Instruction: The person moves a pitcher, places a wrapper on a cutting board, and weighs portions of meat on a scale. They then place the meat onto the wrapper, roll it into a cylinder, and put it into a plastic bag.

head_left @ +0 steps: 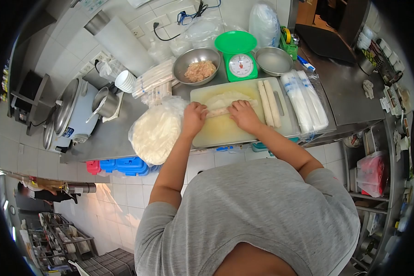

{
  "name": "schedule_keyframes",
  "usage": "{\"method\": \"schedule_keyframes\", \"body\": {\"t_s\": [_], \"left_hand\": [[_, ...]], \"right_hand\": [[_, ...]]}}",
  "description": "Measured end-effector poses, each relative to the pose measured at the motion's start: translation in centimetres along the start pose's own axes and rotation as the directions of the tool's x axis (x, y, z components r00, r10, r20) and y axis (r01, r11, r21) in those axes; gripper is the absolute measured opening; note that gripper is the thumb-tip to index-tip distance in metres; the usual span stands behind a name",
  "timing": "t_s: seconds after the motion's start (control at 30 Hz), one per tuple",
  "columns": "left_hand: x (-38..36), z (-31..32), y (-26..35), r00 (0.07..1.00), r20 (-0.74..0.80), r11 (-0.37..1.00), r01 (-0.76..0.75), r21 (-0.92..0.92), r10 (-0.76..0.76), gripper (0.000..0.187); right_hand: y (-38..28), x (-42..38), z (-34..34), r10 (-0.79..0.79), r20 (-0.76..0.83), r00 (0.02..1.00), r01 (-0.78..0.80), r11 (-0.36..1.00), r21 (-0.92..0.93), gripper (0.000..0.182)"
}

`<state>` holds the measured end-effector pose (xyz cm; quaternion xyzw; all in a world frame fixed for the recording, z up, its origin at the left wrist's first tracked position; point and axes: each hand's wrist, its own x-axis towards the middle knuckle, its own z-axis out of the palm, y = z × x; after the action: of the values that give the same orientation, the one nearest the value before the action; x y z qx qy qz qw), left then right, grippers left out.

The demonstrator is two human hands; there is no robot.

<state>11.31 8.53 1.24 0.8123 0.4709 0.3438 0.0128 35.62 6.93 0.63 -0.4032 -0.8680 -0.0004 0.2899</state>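
A pale spring roll (217,112) lies across the cutting board (216,133), with a flat, thin sheet of its wrapper (225,98) spread out beyond it. My left hand (195,118) has its fingers curled over the left end of the roll. At the other end, my right hand (244,116) grips it with bent fingers. Two long finished-looking rolls (269,103) lie side by side on the board's right part. To the left, a stack of round wrappers (156,133) sits in a plastic bag. Behind the board, a metal bowl (181,72) holds minced filling (200,71).
A green scale (241,64) stands behind the board beside a shallow metal bowl (273,61). Bagged rolls (306,101) lie at right, more packs (154,83) at left. A rice cooker (73,110) and small pot (106,103) occupy the left end. Another person (46,193) is far left.
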Motion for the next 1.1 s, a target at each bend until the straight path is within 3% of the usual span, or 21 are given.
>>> {"method": "schedule_keyframes", "body": {"t_s": [0.13, 0.2, 0.3, 0.4, 0.43, 0.63, 0.7, 0.8, 0.93, 1.0, 1.1], "left_hand": [[0.7, 1.3, 4.5, 0.985, 0.094, 0.988, -0.148, 0.041, 0.143, 0.030], [1.0, 2.5, 4.3, 0.991, 0.082, 0.992, -0.108, 0.072, 0.102, 0.029], [1.7, 3.7, 2.8, 0.994, 0.098, 0.998, -0.052, 0.043, 0.048, 0.027], [2.6, 4.9, 0.2, 0.984, 0.177, 1.000, 0.005, -0.006, -0.004, 0.027], [3.0, 4.8, 0.1, 0.977, 0.211, 0.999, 0.026, -0.019, -0.021, 0.027], [4.5, 3.7, 1.5, 0.998, 0.027, 0.994, -0.066, 0.084, 0.064, 0.022], [4.6, 4.0, 0.9, 0.997, 0.071, 0.995, -0.049, 0.092, 0.042, 0.021], [5.0, 5.0, -0.4, 0.995, 0.101, 0.990, -0.005, 0.142, -0.009, 0.020], [5.9, 5.1, -1.1, 0.984, 0.138, 0.978, 0.086, 0.188, -0.113, 0.020], [5.6, 5.2, -1.2, 0.988, -0.007, 0.979, 0.152, 0.134, -0.153, 0.020], [5.2, 4.3, -0.7, 0.963, -0.202, 0.981, 0.190, 0.048, -0.177, 0.021]], "right_hand": [[1.6, 0.7, 1.6, 0.007, 0.024, 1.000, -0.007, 1.000, -0.015, 0.024], [2.6, 1.6, 2.0, 0.030, 0.091, 0.995, -0.032, 0.999, 0.027, 0.021], [2.4, 2.5, 2.3, -0.008, -0.114, 0.993, 0.008, 1.000, 0.002, 0.019], [1.6, 3.1, 2.0, -0.062, -0.178, 0.982, 0.068, 0.997, 0.029, 0.016], [1.9, 3.2, 2.2, -0.063, -0.136, 0.989, 0.066, 0.998, 0.022, 0.018], [4.0, 4.8, 3.3, -0.011, 0.025, 1.000, 0.011, 1.000, -0.002, 0.020], [4.3, 5.5, 3.3, 0.043, 0.062, 0.997, -0.042, 0.999, -0.011, 0.018], [3.8, 6.5, 3.4, 0.009, -0.096, 0.995, -0.013, 0.999, -0.038, 0.016], [3.7, 6.7, 4.2, -0.042, -0.015, 0.999, 0.042, 0.999, -0.020, 0.017], [4.6, 6.8, 5.0, -0.070, -0.002, 0.998, 0.070, 0.994, -0.078, 0.020], [6.1, 7.2, 6.7, -0.045, -0.016, 0.999, 0.045, 0.999, -0.024, 0.027]]}}
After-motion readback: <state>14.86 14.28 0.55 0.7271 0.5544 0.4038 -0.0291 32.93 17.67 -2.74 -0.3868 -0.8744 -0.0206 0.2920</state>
